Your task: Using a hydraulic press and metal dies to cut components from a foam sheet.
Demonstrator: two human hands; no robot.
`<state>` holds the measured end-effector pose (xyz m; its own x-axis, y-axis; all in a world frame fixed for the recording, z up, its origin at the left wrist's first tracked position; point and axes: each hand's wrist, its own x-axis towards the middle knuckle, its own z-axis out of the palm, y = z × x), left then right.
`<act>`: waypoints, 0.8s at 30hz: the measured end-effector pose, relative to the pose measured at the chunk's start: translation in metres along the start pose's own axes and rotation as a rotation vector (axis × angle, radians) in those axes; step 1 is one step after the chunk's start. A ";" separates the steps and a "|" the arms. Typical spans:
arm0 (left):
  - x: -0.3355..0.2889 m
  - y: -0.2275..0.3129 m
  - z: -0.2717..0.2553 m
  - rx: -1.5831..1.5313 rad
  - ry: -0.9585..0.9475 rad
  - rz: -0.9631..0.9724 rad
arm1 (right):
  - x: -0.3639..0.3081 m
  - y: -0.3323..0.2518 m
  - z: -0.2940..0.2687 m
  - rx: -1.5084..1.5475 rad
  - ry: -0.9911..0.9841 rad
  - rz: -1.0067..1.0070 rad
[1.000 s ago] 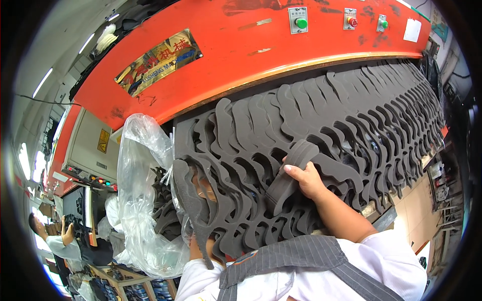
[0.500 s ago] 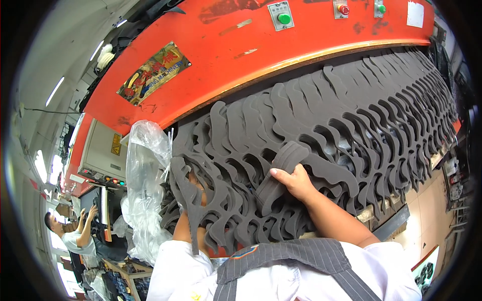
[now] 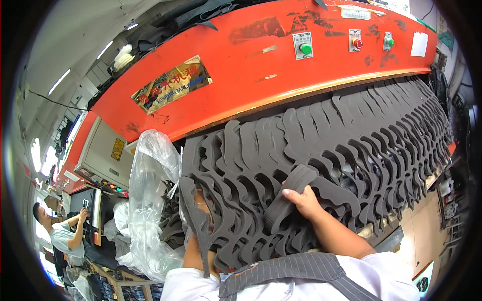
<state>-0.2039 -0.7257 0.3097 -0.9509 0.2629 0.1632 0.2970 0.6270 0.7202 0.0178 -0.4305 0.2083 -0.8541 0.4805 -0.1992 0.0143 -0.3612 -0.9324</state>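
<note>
A big orange-red press [image 3: 241, 75] filled the top of the view, its curved front carrying a gold nameplate [image 3: 173, 84], green and red push buttons [image 3: 305, 48] and a taped paper note [image 3: 418, 44]. Beneath its lower edge a dark grey foam sheet [image 3: 351, 145], punched through with rows of wavy cut-outs, spread across the bed and drooped toward the person. The right hand [image 3: 301, 199] was clamped on a stack of cut grey foam pieces [image 3: 289, 196], thumb over the top and fingers curled under, the stack resting on the sheet near its front edge. The left hand [image 3: 202, 201] lay mostly hidden behind the webbing at the sheet's left corner; whether it gripped the foam or merely pressed against it could not be told. A loose strip of the webbing [image 3: 197, 220] hung down over the left forearm. Just left of the sheet stood a crumpled clear plastic bag [image 3: 148, 200], and beyond it a grey control cabinet [image 3: 105, 150]. Far to the lower left another person [image 3: 60, 231] sat at a bench.
</note>
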 end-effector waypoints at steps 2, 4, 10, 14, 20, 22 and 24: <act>-0.008 -0.015 -0.010 -0.024 -0.011 -0.038 | 0.003 0.003 0.004 0.078 0.023 0.021; -0.026 -0.030 -0.012 -0.051 -0.025 -0.089 | 0.007 0.019 -0.001 0.152 0.045 -0.017; -0.063 -0.056 -0.053 -0.097 -0.032 -0.194 | -0.004 0.012 0.014 0.166 0.108 -0.090; -0.074 -0.063 -0.077 -0.143 -0.022 -0.228 | -0.049 -0.068 0.022 -0.028 0.184 -0.414; -0.099 -0.064 -0.047 -0.255 -0.174 -0.273 | -0.058 -0.112 -0.001 -1.459 0.193 -0.064; -0.099 -0.066 -0.036 -0.285 -0.227 -0.274 | -0.038 -0.062 -0.012 -1.486 -0.038 -0.042; -0.097 -0.069 -0.029 -0.313 -0.276 -0.282 | -0.033 -0.020 -0.004 -1.617 -0.103 0.041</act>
<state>-0.1346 -0.8157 0.2633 -0.9192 0.3262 -0.2206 -0.0485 0.4623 0.8854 0.0474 -0.4358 0.2326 -0.8679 0.4154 -0.2724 0.4828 0.8343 -0.2663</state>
